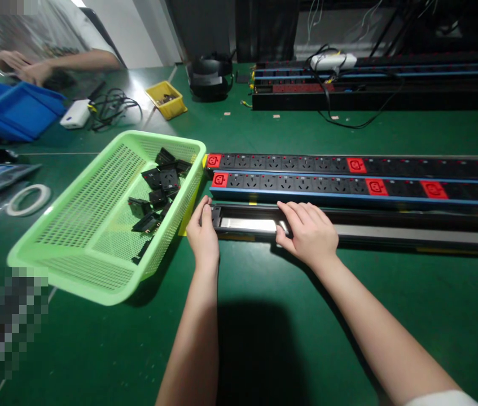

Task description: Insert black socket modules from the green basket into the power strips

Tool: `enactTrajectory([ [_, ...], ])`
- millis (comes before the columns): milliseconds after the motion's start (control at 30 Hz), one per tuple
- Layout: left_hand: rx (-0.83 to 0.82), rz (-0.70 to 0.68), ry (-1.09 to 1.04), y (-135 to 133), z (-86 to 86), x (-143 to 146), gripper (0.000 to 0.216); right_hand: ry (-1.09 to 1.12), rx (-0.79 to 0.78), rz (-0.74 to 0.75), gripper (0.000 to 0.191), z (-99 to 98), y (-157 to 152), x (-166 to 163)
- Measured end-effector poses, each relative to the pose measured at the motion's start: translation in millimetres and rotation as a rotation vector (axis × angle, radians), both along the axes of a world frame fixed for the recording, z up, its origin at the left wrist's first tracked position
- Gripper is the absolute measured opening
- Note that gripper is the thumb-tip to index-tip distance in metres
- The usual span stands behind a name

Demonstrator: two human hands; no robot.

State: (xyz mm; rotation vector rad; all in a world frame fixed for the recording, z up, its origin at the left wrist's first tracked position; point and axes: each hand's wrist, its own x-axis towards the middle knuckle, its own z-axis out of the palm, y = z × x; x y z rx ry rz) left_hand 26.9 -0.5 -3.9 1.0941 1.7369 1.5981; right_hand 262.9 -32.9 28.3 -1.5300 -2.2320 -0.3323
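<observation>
Across the bench in front of me lies a long black power strip housing (391, 232), an open channel with a pale metallic strip inside. My left hand (203, 231) is closed at its left end, thumb and fingers round a small black socket module (215, 216) seated there. Farther right, my right hand (308, 231) grips the housing across its width, fingers on the far edge and thumb on the near one. What lies under the right palm is hidden. Left of my hands, a light green basket (95, 248) holds several loose black socket modules (169, 180).
Two filled power strips (285, 183) with black and red sockets lie just behind the housing. Farther back are more strips (374, 101) with cables, a yellow bin (175, 109) and a blue bin (31, 121). A tape roll (28, 200) lies at left. Another person (48, 51) sits across the bench.
</observation>
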Motion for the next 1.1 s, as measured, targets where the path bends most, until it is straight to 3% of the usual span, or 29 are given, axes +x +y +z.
enactTrajectory([
  [233,-0.006,-0.131,0.124,-7.0,-0.4,-1.6,0.040,0.004,-0.023,-0.014,0.049,-0.1,0.2,-1.9],
  [667,-0.074,-0.247,0.147,-12.1,3.8,-7.6,0.068,0.003,-0.038,-0.045,0.046,1.3,-0.1,-4.7],
  [867,-0.097,-0.315,0.225,-15.6,6.0,-2.2,0.062,-0.010,-0.064,-0.070,0.044,4.2,-1.6,-7.3],
  [1100,-0.084,-0.134,0.295,-15.2,2.2,0.7,0.040,-0.036,-0.176,-0.092,0.041,20.2,2.2,-9.4],
])
